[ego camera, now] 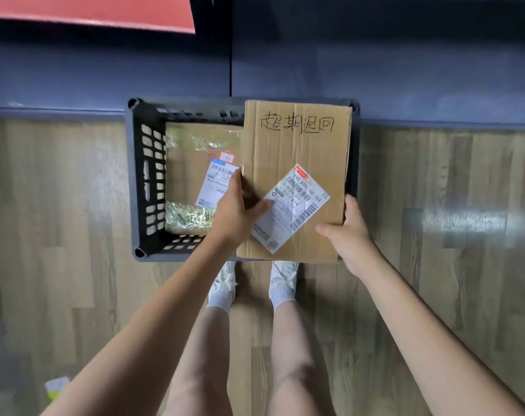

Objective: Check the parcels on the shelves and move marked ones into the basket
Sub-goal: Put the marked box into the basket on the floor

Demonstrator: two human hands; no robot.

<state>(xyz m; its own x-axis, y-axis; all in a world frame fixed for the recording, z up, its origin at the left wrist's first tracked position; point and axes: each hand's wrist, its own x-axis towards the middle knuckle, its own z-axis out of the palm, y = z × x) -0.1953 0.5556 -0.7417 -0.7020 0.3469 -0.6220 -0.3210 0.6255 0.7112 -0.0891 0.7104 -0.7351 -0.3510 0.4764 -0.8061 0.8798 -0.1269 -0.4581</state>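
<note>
I hold a flat brown cardboard parcel (297, 151) above the right half of a dark plastic basket (141, 181) on the floor. Black handwriting runs across its top and a white shipping label sits near its lower middle. My left hand (237, 205) grips its left edge, thumb lying on the label. My right hand (348, 226) grips its lower right corner, thumb on top. Inside the basket lies another cardboard parcel (192, 169) with clear tape, a white label and handwriting, partly hidden by my left hand and the held parcel.
The basket stands against a dark blue baseboard (435, 85) on a wood-pattern floor (435, 265). My legs and white shoes (282, 283) are just in front of the basket. A red panel (90, 10) shows at top left, and a small yellow-white scrap (55, 387) lies at bottom left.
</note>
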